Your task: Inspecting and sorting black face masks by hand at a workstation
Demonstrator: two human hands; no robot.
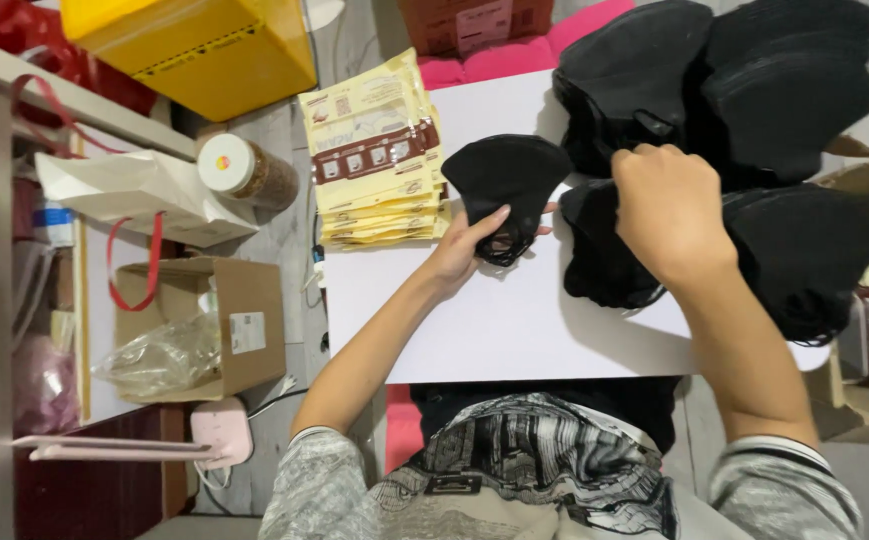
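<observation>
Scanning left: cardboard box (244,325), white label, clear bag inside
Pouches: yellow stack (379,150), brown band, table's (514,330) left edge
Left hand (464,245): fingers spread flat on black mask (506,190)
Right hand (666,212): curled, gripping black mask pile (604,250)

black folded mask (506,180) flat on white table (514,330).

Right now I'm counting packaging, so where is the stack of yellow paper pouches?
In the head view, the stack of yellow paper pouches lies on the white table's far-left corner, just left of the black mask under the left hand.
</observation>
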